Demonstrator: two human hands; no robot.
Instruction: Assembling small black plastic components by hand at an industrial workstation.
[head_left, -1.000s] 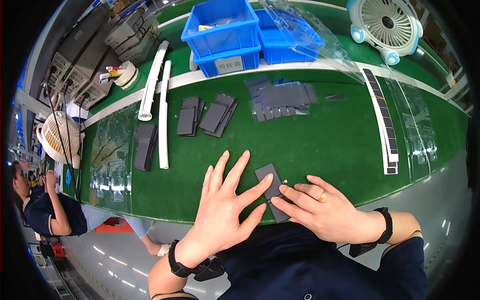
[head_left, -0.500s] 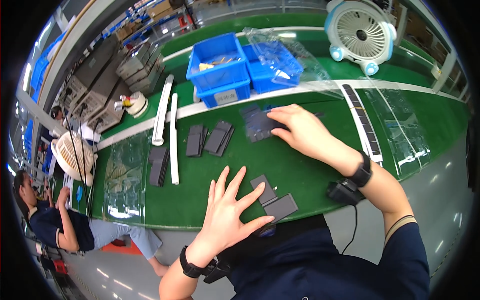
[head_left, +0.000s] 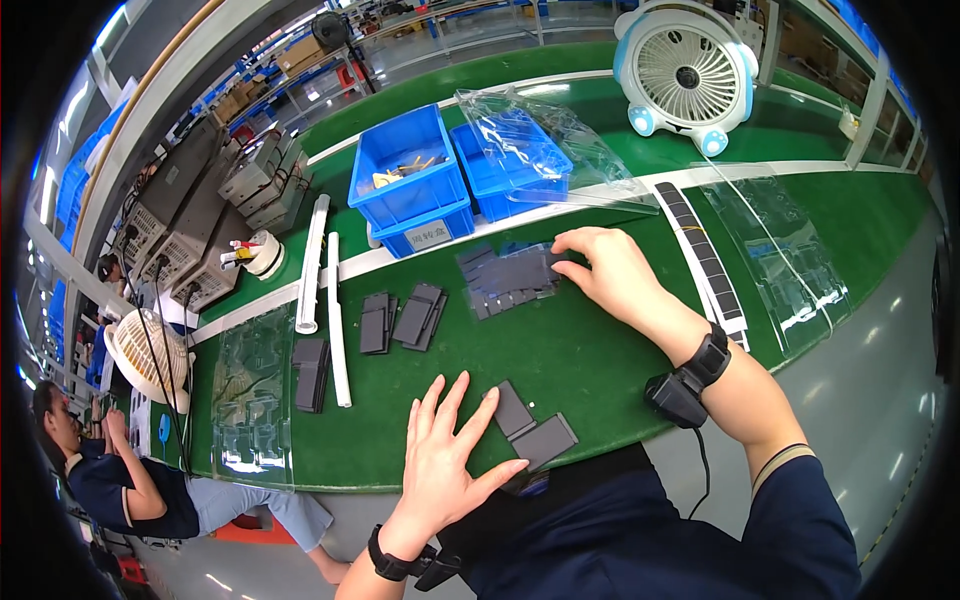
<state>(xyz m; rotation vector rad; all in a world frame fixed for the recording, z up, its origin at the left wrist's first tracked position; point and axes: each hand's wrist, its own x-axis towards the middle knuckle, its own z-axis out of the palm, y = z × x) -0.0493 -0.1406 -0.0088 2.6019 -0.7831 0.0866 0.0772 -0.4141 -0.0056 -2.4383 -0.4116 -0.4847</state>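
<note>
My left hand [head_left: 440, 462] is spread low over the front of the green table, its index finger and thumb beside two dark grey flat rectangular pieces [head_left: 543, 440] set at an angle to each other. Farther off, the finger and thumb of my right hand [head_left: 612, 272] are at the right edge of a translucent plastic sheet [head_left: 522, 272], seemingly pinching it. Under and around that sheet are several dark flat pieces [head_left: 490, 304]. Left of them sit small stacks of dark grey rectangular pieces [head_left: 420, 316], another stack [head_left: 376, 323] and one more [head_left: 311, 375].
Blue bins [head_left: 410, 215] stand at the back, with clear plastic packaging [head_left: 560, 140] over one. A white fan [head_left: 686, 77] is behind. White strips [head_left: 340, 320] lie left; a strip of dark squares [head_left: 700, 255] lies right. Another person [head_left: 140, 480] sits at far left.
The view has shifted, lowering the table in the picture. My right hand has moved right relative to the bins, from above the dark pieces to their right edge. My left hand stays by the angled pieces.
</note>
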